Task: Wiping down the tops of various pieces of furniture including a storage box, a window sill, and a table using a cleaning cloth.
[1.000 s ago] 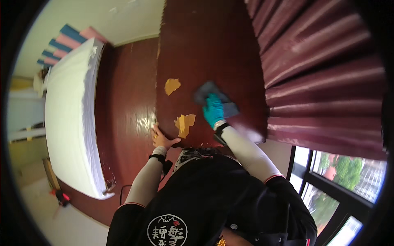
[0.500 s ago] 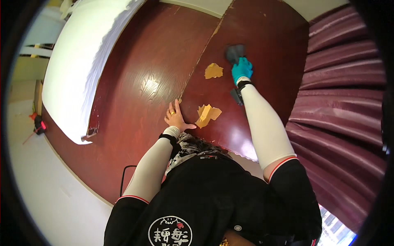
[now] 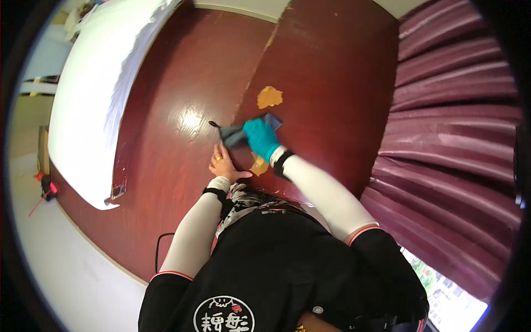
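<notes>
My right hand (image 3: 261, 139), in a teal glove, grips a dark grey cloth (image 3: 232, 136) pressed on the dark red wooden surface (image 3: 326, 105). The cloth lies across the seam between two wooden panels, and a small loop sticks out at its left end. Bare and with a ring on one finger, my left hand (image 3: 223, 165) rests with fingers spread on the wood, close to the cloth. A tan bare patch (image 3: 270, 97) with ragged edges shows beyond the gloved hand. Another tan patch (image 3: 259, 166) is partly covered by the right hand and cloth.
Purple draped curtains (image 3: 448, 133) hang along the right side. On the left lies a large white sheet-covered pad (image 3: 94, 105). A red and black object (image 3: 48, 189) stands at the far left. A thin black bar or cable (image 3: 157, 249) shows beside my left forearm.
My right hand has swept the cloth from the far right panel back toward me and left, over the seam near my left hand. The left hand stays on the wood.
</notes>
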Demonstrator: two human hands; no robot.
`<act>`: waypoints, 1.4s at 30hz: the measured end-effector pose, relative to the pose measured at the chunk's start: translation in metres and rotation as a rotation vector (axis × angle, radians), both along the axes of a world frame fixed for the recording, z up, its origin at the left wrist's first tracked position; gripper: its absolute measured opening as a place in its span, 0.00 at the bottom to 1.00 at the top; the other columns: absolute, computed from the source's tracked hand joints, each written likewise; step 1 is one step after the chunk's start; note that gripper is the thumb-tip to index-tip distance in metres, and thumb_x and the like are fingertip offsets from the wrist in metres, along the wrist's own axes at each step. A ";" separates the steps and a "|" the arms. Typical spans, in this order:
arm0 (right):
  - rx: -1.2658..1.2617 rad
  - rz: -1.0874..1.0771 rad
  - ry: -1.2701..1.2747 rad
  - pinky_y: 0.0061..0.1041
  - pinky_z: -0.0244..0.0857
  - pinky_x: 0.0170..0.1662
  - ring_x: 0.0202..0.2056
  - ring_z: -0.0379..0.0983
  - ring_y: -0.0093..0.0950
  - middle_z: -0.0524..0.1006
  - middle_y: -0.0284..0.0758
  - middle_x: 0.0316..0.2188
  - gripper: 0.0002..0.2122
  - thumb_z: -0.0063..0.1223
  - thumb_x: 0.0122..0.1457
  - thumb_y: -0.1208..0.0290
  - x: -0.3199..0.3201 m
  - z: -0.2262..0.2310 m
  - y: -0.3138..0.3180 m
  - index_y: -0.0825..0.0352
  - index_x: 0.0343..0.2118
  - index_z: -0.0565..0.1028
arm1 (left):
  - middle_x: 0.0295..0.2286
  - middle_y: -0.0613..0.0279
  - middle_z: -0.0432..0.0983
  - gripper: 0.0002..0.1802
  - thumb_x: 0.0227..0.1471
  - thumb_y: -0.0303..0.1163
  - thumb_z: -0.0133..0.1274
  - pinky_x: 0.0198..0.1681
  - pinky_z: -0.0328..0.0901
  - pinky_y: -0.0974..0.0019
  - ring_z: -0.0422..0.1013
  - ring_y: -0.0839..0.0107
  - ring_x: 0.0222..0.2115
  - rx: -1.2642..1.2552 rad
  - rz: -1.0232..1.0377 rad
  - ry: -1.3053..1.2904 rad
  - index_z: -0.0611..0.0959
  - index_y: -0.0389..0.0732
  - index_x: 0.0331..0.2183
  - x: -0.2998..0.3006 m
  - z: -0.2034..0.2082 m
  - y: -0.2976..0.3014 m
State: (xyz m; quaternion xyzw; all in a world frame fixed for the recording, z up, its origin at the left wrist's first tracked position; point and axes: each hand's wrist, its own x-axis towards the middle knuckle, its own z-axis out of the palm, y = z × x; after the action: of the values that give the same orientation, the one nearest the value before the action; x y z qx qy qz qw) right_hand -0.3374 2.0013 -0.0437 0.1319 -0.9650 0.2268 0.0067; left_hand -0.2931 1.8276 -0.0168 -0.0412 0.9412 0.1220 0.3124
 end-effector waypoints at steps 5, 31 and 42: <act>0.005 -0.633 0.079 0.43 0.67 0.33 0.33 0.75 0.47 0.77 0.48 0.28 0.08 0.47 0.52 0.73 -0.013 0.037 0.171 0.66 0.26 0.79 | 0.64 0.52 0.39 0.86 0.11 0.53 0.77 0.59 0.47 0.41 0.46 0.49 0.62 0.008 0.004 0.026 0.35 0.54 0.64 0.004 0.009 -0.011; 0.005 -0.847 0.374 0.41 0.65 0.44 0.40 0.73 0.43 0.77 0.43 0.34 0.09 0.43 0.56 0.73 0.136 0.014 0.239 0.63 0.31 0.78 | 0.64 0.51 0.39 0.83 0.16 0.54 0.75 0.59 0.52 0.42 0.48 0.48 0.61 0.048 -0.086 0.039 0.35 0.52 0.64 -0.002 0.008 0.001; 0.438 -0.891 0.020 0.42 0.66 0.32 0.30 0.71 0.42 0.74 0.44 0.31 0.18 0.50 0.53 0.56 0.248 0.001 0.126 0.67 0.38 0.74 | 0.64 0.48 0.39 0.84 0.15 0.54 0.76 0.57 0.53 0.41 0.49 0.45 0.60 0.083 -0.076 0.064 0.36 0.50 0.64 0.006 0.016 -0.005</act>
State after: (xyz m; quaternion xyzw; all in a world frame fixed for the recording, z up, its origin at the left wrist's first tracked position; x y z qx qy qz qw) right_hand -0.0893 2.1277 -0.0432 -0.2928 -0.9524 -0.0073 0.0844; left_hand -0.2868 1.8231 -0.0007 0.0115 0.9458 0.1504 0.2878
